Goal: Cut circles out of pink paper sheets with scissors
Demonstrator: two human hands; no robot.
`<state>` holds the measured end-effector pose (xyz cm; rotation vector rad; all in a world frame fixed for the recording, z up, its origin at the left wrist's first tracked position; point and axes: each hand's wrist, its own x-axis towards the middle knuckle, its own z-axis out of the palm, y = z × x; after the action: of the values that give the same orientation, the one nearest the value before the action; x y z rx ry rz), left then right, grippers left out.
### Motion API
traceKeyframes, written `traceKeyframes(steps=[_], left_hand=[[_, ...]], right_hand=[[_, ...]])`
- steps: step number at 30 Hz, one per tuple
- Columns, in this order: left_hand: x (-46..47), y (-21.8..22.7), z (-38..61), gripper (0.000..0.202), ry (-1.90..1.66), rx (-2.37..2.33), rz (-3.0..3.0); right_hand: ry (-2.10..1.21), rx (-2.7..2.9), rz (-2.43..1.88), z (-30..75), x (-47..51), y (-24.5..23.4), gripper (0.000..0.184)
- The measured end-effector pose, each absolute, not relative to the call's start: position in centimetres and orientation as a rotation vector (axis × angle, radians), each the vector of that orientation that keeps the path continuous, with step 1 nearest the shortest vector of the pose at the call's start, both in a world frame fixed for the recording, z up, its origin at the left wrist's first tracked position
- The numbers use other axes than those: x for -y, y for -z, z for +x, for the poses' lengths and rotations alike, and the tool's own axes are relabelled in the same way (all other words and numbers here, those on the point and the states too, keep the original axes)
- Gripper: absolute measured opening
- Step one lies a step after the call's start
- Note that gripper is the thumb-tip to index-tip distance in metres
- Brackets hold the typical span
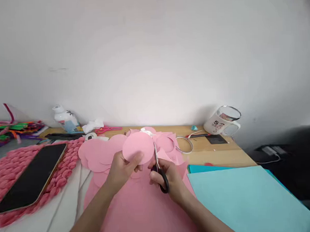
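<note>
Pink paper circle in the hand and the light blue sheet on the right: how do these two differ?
The pink paper circle is round, while the light blue sheet shows straight edges and corners. The circle is clearly smaller than the sheet. The circle is gripped in the left hand, whereas the sheet lies flat, untouched. Both are thin, flat and plainly coloured.

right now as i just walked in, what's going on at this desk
A person's left hand holds up a pink paper circle, and the right hand holds black-handled scissors, blades pointing up beside the circle's right edge. Whether they touch it is hard to tell. More pink paper lies spread beneath the hands. Light blue sheets lie to the right; a phone rests on a chunky pink mat to the left.
</note>
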<state>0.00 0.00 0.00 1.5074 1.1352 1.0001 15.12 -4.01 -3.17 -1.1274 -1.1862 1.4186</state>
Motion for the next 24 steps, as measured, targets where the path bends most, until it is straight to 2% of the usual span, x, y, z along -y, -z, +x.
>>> traceKeyframes(steps=[4,8,15,24], left_hand=[[0.11,0.39,0.01,0.032,-0.964,-1.293,1.482],[0.19,0.22,0.06,0.024,-0.906,-1.239,1.469],[0.13,0.23,-0.09,0.029,-0.911,-1.194,1.493],[-0.06,0.63,-0.23,0.035,-0.943,-1.169,1.514]], right_hand=[[-1.390,1.176,-1.096,15.19,3.56,3.06,0.026],[-1.371,1.164,-1.038,15.43,3.53,2.85,0.033],[-1.396,1.144,-1.006,15.46,3.68,3.20,0.033],[-1.392,1.150,-1.046,15.52,3.68,3.63,0.023]])
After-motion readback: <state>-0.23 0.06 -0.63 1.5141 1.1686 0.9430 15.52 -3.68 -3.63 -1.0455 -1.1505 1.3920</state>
